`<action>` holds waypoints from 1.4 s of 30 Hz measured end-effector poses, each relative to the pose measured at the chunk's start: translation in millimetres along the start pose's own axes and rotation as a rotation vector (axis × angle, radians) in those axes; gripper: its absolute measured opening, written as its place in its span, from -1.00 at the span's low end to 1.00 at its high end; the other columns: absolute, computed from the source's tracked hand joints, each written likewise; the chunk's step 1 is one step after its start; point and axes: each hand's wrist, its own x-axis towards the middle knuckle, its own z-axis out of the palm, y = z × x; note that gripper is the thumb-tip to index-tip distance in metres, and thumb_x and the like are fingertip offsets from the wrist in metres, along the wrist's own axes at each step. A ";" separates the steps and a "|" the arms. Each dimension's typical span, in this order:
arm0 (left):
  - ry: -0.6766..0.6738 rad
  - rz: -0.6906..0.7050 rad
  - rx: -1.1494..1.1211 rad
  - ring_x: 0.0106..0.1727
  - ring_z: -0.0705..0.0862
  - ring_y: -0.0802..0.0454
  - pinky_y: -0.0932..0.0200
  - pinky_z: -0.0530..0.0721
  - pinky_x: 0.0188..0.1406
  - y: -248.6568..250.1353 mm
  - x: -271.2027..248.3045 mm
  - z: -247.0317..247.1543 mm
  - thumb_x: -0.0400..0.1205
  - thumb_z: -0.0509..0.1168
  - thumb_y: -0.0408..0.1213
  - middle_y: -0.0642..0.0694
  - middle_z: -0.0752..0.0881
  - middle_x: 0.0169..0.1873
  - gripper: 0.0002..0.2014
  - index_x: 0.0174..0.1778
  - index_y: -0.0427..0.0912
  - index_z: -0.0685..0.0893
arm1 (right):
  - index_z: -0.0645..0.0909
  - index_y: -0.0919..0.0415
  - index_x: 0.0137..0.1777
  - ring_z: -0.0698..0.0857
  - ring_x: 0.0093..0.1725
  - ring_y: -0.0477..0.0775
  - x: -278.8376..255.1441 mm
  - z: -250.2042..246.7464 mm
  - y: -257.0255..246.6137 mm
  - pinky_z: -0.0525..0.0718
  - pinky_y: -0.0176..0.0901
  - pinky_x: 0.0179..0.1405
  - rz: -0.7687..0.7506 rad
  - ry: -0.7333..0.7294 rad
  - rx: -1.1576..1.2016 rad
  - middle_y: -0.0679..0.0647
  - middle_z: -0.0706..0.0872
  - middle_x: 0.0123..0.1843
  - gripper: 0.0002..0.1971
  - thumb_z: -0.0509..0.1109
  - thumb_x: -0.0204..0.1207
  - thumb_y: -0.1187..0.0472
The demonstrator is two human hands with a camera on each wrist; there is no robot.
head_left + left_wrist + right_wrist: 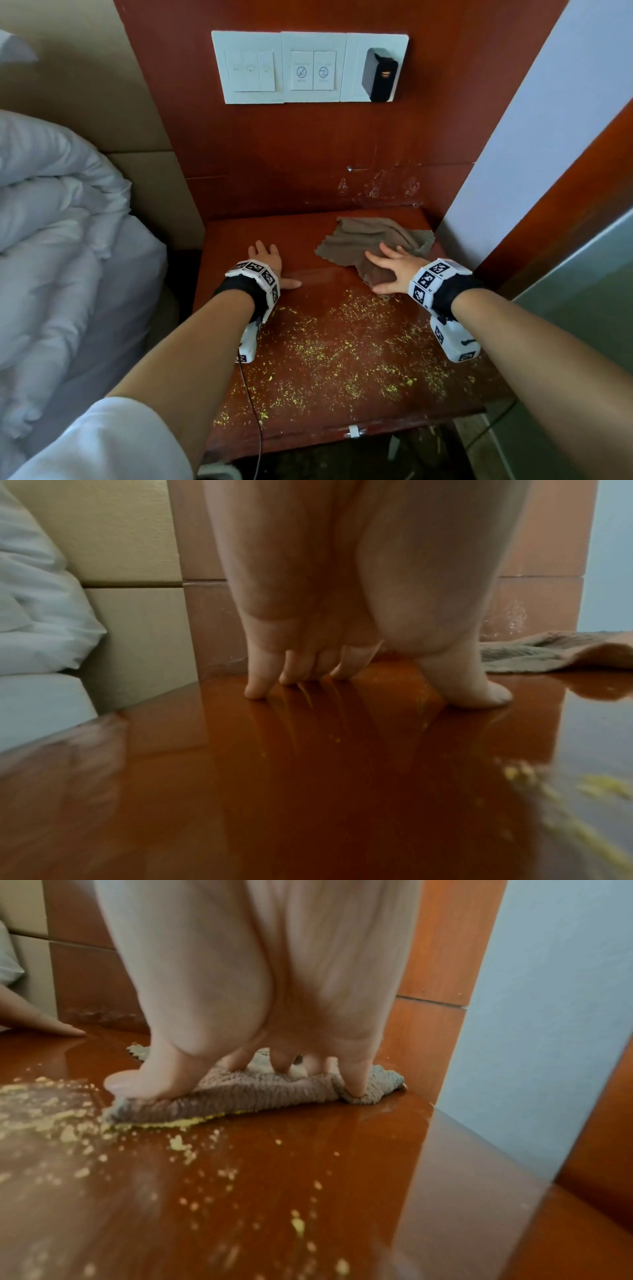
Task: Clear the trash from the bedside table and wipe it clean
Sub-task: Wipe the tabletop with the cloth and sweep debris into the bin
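Your right hand presses the brown cloth with fingers spread; left hand lies flat on the bedside table among yellow crumbs.

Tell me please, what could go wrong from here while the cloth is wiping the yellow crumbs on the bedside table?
1. The yellow crumbs lie up to the front edge of the bedside table; a stroke toward the body may push them onto the floor.
2. The right hand presses only one corner of the brown cloth, so it may bunch up and smear crumbs.
3. The left hand rests flat on the glossy top and could slip.
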 end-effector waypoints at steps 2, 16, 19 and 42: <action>0.008 -0.001 -0.001 0.65 -0.13 -0.33 -0.16 0.12 0.59 0.7 -0.8 0.7 0.51 0.28 0.25 -0.36 -0.21 0.62 0.07 0.64 -0.31 -0.21 | -0.18 -0.27 0.63 -0.20 0.67 0.26 -3.5 2.2 3.7 0.06 0.23 0.62 0.017 -0.006 0.004 -0.05 -0.28 0.69 -0.16 0.27 0.49 -0.28; 0.001 0.028 -0.003 0.65 -0.15 -0.32 -0.32 0.17 0.56 -3.6 11.8 1.2 0.43 0.33 0.29 -0.35 -0.24 0.62 0.15 0.64 -0.27 -0.22 | -0.15 -0.25 0.63 -0.15 0.66 0.32 11.3 -5.0 3.4 0.19 0.27 0.58 0.043 -0.033 -0.025 0.01 -0.25 0.70 -0.22 0.27 0.56 -0.17; -0.012 0.036 -0.017 0.65 -0.17 -0.31 -0.33 0.16 0.56 -3.1 14.4 -1.3 0.41 0.37 0.28 -0.35 -0.25 0.62 0.17 0.64 -0.25 -0.22 | -0.17 -0.22 0.64 -0.14 0.66 0.35 15.8 -8.7 -1.6 0.15 0.28 0.58 0.065 -0.023 -0.035 0.03 -0.24 0.70 -0.21 0.26 0.56 -0.18; -0.010 0.000 -0.040 0.64 -0.17 -0.34 -0.32 0.14 0.57 5.3 18.9 -5.7 0.40 0.38 0.27 -0.37 -0.24 0.61 0.18 0.64 -0.28 -0.23 | -0.18 -0.23 0.64 -0.16 0.66 0.32 10.0 -9.2 5.0 0.14 0.20 0.60 0.100 0.011 0.024 0.01 -0.25 0.70 -0.23 0.21 0.57 -0.21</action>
